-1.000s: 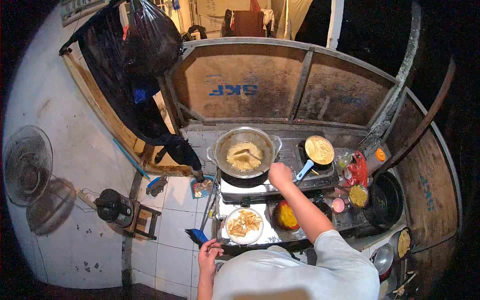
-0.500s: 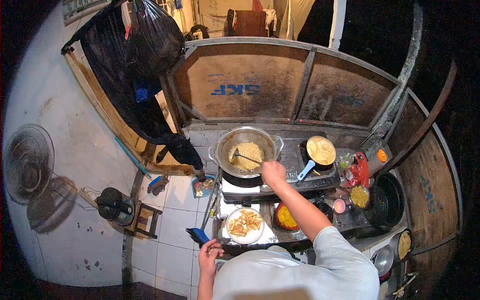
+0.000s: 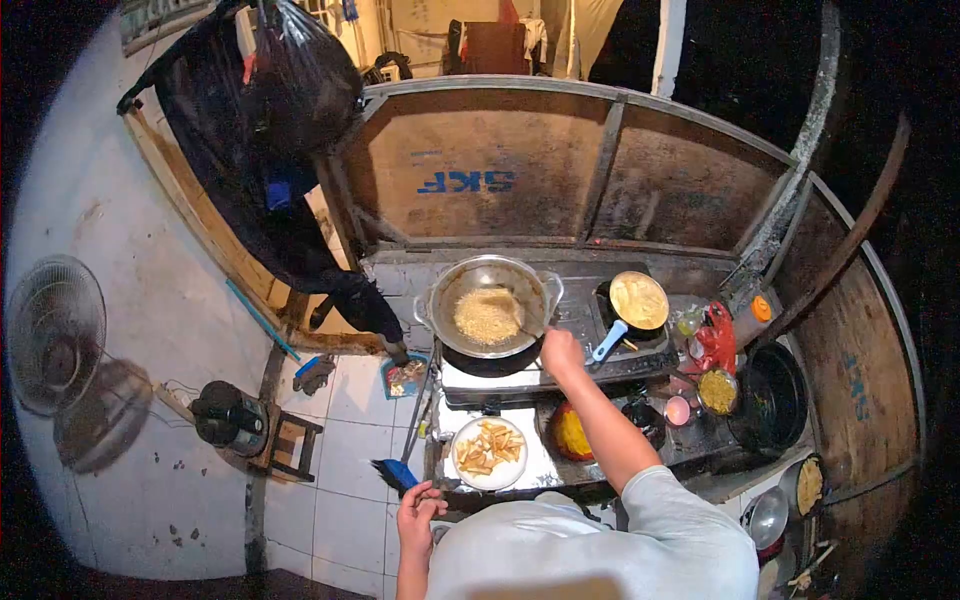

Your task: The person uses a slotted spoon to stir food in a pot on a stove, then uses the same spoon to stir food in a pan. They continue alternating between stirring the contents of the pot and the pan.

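My right hand [image 3: 562, 355] is closed around the handle of a cooking spatula [image 3: 530, 332] at the right rim of a large two-handled metal wok [image 3: 437, 315]. The spatula's head is hard to make out against the wok's right side. Pale, crumbly food [image 3: 487, 314] lies in the bottom of the wok, which sits on the stove [image 3: 480, 381]. My left hand [image 3: 418, 508] hangs by my body, fingers loosely bent and apart, with nothing visible in it. Nearest to it are a blue broom head [image 3: 398, 473] and a white plate [image 3: 463, 474] of fried strips [image 3: 490, 446].
Right of the wok, a pan [image 3: 639, 301] with a blue handle holds yellowish food. Further right are a red plastic bag [image 3: 716, 330], an orange-capped container [image 3: 757, 313] and a large black pot [image 3: 775, 400]. A bowl of yellow food [image 3: 572, 436] stands below my right forearm.
My right hand has moved slightly right and down. The spatula's head has gone from the wok's middle to its right side, and the food has shifted. My left hand stays put.
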